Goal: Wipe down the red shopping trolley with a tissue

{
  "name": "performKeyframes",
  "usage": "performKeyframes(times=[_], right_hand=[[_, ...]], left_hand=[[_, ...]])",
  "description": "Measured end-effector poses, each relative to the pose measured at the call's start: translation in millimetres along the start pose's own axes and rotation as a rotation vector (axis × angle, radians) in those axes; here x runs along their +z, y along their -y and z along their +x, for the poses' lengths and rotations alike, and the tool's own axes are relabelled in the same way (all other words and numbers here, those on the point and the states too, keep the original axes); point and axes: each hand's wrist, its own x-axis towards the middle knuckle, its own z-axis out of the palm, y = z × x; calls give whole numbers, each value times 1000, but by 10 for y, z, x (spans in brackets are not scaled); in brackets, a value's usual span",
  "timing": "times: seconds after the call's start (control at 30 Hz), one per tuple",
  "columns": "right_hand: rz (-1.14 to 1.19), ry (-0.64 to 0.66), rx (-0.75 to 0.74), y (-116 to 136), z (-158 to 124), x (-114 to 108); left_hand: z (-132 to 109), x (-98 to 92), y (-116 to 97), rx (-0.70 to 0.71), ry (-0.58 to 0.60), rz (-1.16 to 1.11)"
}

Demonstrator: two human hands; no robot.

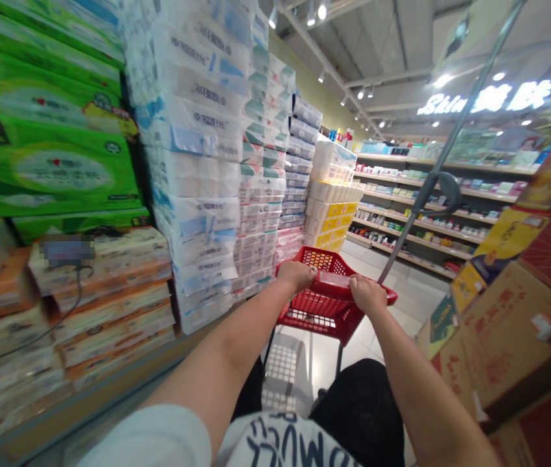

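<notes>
Both my hands grip the handle bar (334, 280) of a red plastic shopping cart (324, 311) in front of me. My left hand (296, 274) is closed round the bar's left end, and my right hand (367, 293) is closed round its right end. The cart's basket looks to hold nothing. A thin metal pole (443, 155) rises slanting from the cart's right side up toward the ceiling.
Tall stacks of packaged toilet paper and tissue (198, 162) line the left side, with green packs (46, 117) and orange packs (105, 298) nearest me. Cardboard boxes (513, 324) pile up on the right. A tiled aisle (411, 285) runs ahead toward stocked shelves (426, 214).
</notes>
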Motion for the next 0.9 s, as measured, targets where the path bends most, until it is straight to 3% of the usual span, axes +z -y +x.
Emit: performKeyframes(times=[0.13, 0.27, 0.37, 0.57, 0.77, 0.9], right_hand=[[-9, 42, -28, -20, 2, -14], [-5, 49, -53, -50, 14, -6], [-1, 31, -57, -55, 11, -3], [0, 46, -28, -28, 15, -15], [27, 29, -14, 71, 4, -25], [39, 22, -14, 128, 7, -15]], left_hand=[[-173, 55, 16, 21, -111, -20], [-427, 253, 35, 144, -340, -65], [-564, 384, 72, 203, -413, -80], [-612, 276, 185, 311, -348, -170], [-353, 136, 147, 64, -294, -225], [-259, 156, 121, 66, -361, -190]])
